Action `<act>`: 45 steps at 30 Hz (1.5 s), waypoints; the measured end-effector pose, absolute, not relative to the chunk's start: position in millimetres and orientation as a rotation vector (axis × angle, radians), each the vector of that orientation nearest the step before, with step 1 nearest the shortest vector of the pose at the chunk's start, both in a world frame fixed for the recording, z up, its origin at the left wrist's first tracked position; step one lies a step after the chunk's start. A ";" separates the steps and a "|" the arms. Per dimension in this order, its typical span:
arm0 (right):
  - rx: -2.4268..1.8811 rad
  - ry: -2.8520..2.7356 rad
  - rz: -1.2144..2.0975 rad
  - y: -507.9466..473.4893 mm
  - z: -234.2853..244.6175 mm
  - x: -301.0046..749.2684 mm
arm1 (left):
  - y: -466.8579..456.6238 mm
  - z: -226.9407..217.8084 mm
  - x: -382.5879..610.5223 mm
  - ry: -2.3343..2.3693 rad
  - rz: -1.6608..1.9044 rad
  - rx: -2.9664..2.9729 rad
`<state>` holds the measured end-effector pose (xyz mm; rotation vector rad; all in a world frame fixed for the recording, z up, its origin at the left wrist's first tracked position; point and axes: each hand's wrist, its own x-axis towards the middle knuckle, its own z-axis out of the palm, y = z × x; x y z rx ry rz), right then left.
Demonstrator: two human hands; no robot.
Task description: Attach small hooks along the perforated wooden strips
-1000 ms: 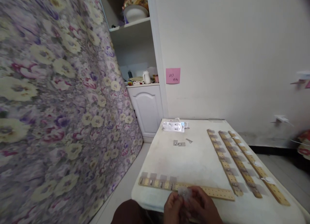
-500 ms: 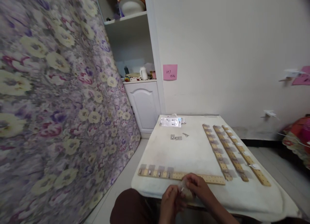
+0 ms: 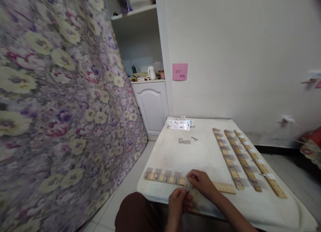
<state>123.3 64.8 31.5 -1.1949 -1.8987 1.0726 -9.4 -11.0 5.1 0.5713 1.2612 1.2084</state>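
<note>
Two hands at the bench (image 3: pixel 200 158) edge
Left hand (image 3: pixel 177 201) and right hand (image 3: pixel 202 185) pinch a small clear packet (image 3: pixel 189 189); perforated wooden strip (image 3: pixel 224 187) beneath

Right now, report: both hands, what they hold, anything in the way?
Left hand and right hand both pinching a small clear plastic packet. Held over long pale wooden strip with holes, near edge of white table. Nothing blocking the hands.

White-covered table (image 3: pixel 200 158) with holed wooden strips (image 3: pixel 242 160), a clear packet (image 3: pixel 178 125), small metal pieces (image 3: pixel 184 141)
</note>
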 end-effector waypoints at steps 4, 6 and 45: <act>-1.220 -2.039 0.961 80.2 24.2 115.5 | -6.4 -2.6 -6.7 1.321 1.204 0.508; -1.231 -2.085 0.922 86.8 18.7 113.1 | -3.2 -6.8 -4.3 1.334 1.202 0.471; -1.280 -2.143 0.964 101.0 0.1 119.8 | 10.5 -16.8 3.2 1.431 1.192 0.487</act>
